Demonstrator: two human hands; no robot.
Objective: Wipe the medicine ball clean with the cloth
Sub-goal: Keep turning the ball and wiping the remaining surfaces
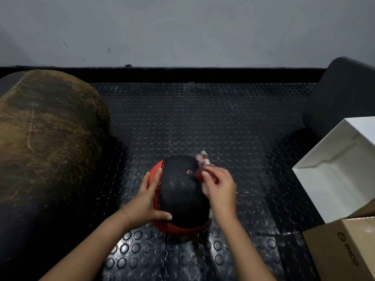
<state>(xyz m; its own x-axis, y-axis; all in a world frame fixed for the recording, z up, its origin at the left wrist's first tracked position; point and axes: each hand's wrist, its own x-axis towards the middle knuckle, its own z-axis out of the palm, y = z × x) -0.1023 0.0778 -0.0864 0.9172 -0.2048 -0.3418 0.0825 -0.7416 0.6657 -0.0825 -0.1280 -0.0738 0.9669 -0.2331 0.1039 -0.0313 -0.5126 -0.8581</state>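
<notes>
our left hand (147, 201) flat on the medicine ball (181, 194) w/ open palm, right hand (220, 188) pinching the cloth (203, 159) – pressed to ball's right side, studded mat (223, 122) underneath

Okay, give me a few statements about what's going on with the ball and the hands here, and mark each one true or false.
1. The left hand steadies the medicine ball. True.
2. The cloth is in the left hand. False: the right hand presses it to the ball's right side.
3. The ball sits on a studded black mat. True.
4. The white box lies left of the ball. False: it is to the right.
</notes>
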